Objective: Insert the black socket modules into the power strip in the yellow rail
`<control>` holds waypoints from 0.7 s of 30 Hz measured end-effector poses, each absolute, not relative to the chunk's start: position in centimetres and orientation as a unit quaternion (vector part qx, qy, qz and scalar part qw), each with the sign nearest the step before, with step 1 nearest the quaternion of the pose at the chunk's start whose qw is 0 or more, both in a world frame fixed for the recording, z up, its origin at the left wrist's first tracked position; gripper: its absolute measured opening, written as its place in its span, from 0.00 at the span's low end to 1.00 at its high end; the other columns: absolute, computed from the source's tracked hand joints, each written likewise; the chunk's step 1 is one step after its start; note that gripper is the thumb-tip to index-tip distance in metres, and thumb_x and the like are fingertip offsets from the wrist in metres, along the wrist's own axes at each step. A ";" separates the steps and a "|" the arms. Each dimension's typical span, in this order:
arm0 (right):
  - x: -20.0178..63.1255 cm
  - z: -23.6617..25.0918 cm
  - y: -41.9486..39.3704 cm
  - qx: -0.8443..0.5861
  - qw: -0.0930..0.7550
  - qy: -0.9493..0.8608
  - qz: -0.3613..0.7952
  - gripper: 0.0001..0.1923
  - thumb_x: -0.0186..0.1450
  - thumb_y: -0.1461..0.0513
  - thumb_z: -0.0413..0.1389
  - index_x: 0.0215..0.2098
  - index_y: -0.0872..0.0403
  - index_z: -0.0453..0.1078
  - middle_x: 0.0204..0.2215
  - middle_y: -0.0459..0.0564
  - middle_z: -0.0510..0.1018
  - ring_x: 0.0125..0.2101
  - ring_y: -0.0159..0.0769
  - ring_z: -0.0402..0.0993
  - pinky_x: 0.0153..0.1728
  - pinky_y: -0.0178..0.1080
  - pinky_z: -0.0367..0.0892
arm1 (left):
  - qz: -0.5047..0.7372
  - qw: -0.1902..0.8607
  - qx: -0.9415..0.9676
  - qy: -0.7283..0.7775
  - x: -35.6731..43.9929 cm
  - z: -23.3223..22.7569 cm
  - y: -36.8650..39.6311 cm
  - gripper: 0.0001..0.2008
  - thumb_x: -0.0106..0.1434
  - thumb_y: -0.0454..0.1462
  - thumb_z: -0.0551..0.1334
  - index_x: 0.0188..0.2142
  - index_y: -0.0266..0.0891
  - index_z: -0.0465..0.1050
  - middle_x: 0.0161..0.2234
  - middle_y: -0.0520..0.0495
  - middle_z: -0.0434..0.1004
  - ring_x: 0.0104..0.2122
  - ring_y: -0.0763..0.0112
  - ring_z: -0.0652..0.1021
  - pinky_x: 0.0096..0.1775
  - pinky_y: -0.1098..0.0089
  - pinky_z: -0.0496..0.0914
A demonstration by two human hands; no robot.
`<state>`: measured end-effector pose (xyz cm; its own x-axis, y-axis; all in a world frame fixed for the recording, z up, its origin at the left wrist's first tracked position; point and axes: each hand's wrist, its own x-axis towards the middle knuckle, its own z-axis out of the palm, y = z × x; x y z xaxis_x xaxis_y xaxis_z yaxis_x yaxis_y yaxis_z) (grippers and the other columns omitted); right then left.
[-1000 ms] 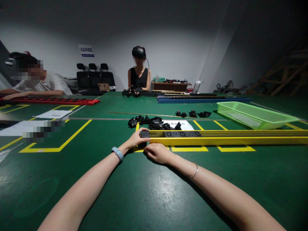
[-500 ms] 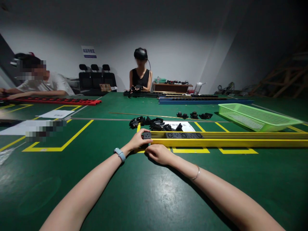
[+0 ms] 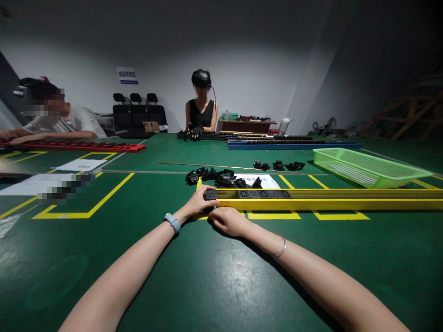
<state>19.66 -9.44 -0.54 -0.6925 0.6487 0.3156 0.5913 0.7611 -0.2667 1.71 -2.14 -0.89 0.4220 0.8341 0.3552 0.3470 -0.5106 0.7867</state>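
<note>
A black socket module point(image 3: 210, 195) is pinched at the left end of the long yellow rail point(image 3: 328, 204), and that end is where everything is being decided. The rail's long axis is laid from 9 o'clock to 3 o'clock across the green table point(image 3: 214, 286), running off toward the right edge of view, so the open channel is entered only from its left mouth, at 12 o'clock from the two hands. The left hand point(image 3: 197, 201) is the nearer one: its fingers are closed around the module from the 9 o'clock side, thumb low, wrist with the blue band angled in from 7 o'clock. The right hand point(image 3: 227, 220) is curled loosely with knuckles up, resting against the rail's near face just at 5 o'clock from the module; whether anything is gripped inside it cannot be told. Four more socket modules point(image 3: 264, 194) are seen already seated in the channel, at 3 o'clock from the held one with a gap between. A heap of loose black parts point(image 3: 221, 177) is lying just beyond the rail at 12 o'clock, and a green mesh basket point(image 3: 367, 167) well off at 2 o'clock.
</note>
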 end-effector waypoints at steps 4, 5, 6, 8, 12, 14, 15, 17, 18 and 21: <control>19.6 -0.6 -9.4 -0.338 0.196 -0.918 0.068 0.07 0.66 0.64 0.50 0.38 0.54 0.70 0.34 0.50 0.78 0.33 0.34 0.73 0.35 0.33 0.63 | 0.385 0.278 0.794 0.379 1.6 -1.0 -2.1 0.28 0.50 0.48 0.69 0.48 0.38 0.70 0.46 0.41 0.65 0.49 0.57 0.70 0.52 0.57 0.65; 19.6 -0.6 -9.4 -0.339 0.196 -0.918 0.066 0.07 0.66 0.64 0.50 0.38 0.54 0.70 0.34 0.49 0.78 0.33 0.34 0.73 0.35 0.33 0.62 | 0.387 0.270 0.796 0.378 1.7 -1.0 -2.1 0.28 0.50 0.48 0.69 0.48 0.38 0.71 0.45 0.41 0.65 0.49 0.57 0.70 0.53 0.57 0.65; 19.6 -0.6 -9.4 -0.339 0.197 -0.918 0.065 0.07 0.66 0.64 0.50 0.38 0.54 0.70 0.33 0.49 0.78 0.33 0.34 0.73 0.34 0.33 0.62 | 0.389 0.262 0.798 0.377 1.7 -1.0 -2.2 0.27 0.51 0.48 0.69 0.48 0.39 0.71 0.45 0.42 0.64 0.48 0.58 0.70 0.53 0.57 0.65; 19.6 -0.6 -9.4 -0.337 0.198 -0.918 0.066 0.07 0.66 0.64 0.50 0.39 0.54 0.70 0.34 0.49 0.78 0.33 0.34 0.73 0.35 0.33 0.63 | 0.396 0.247 0.801 0.375 1.7 -1.0 -2.3 0.26 0.51 0.48 0.68 0.47 0.40 0.71 0.45 0.43 0.64 0.47 0.59 0.70 0.52 0.57 0.66; 19.6 -0.7 -9.3 -0.336 0.197 -0.919 0.064 0.07 0.66 0.64 0.50 0.39 0.54 0.70 0.34 0.50 0.78 0.34 0.34 0.73 0.35 0.33 0.63 | 0.404 0.227 0.805 0.370 1.7 -0.9 -2.3 0.29 0.51 0.48 0.68 0.50 0.41 0.69 0.45 0.43 0.64 0.46 0.59 0.70 0.50 0.56 0.68; 19.6 -0.7 -9.3 -0.337 0.198 -0.919 0.061 0.07 0.66 0.64 0.51 0.39 0.54 0.70 0.34 0.50 0.78 0.34 0.34 0.73 0.36 0.33 0.63 | 0.408 0.228 0.804 0.367 1.7 -0.9 -2.3 0.31 0.51 0.48 0.69 0.52 0.41 0.66 0.45 0.42 0.64 0.46 0.59 0.71 0.49 0.56 0.69; 19.6 -0.7 -9.3 -0.337 0.198 -0.918 0.060 0.07 0.66 0.64 0.51 0.39 0.54 0.70 0.34 0.50 0.78 0.34 0.34 0.73 0.36 0.33 0.63 | 0.411 0.230 0.803 0.366 1.7 -0.9 -2.3 0.32 0.50 0.48 0.69 0.53 0.40 0.66 0.45 0.42 0.64 0.46 0.59 0.71 0.48 0.57 0.70; 19.6 -0.7 -9.3 -0.337 0.199 -0.918 0.060 0.08 0.66 0.64 0.51 0.40 0.54 0.71 0.35 0.50 0.78 0.35 0.34 0.73 0.36 0.33 0.64 | 0.415 0.236 0.800 0.363 1.8 -0.9 -2.4 0.32 0.51 0.47 0.69 0.52 0.40 0.65 0.45 0.42 0.64 0.45 0.60 0.71 0.46 0.58 0.71; 19.7 -0.7 -9.3 -0.338 0.199 -0.918 0.059 0.08 0.66 0.64 0.51 0.40 0.54 0.71 0.35 0.50 0.78 0.35 0.34 0.73 0.36 0.33 0.64 | 0.416 0.240 0.799 0.362 1.8 -0.9 -2.4 0.31 0.51 0.47 0.69 0.52 0.40 0.66 0.45 0.42 0.65 0.45 0.60 0.71 0.46 0.58 0.71; 19.6 -0.7 -9.4 -0.337 0.200 -0.918 0.061 0.08 0.66 0.64 0.51 0.40 0.54 0.71 0.35 0.51 0.78 0.35 0.35 0.74 0.37 0.34 0.64 | 0.420 0.262 0.792 0.357 1.9 -0.8 -2.6 0.30 0.51 0.47 0.69 0.51 0.40 0.66 0.46 0.41 0.66 0.46 0.60 0.72 0.44 0.60 0.72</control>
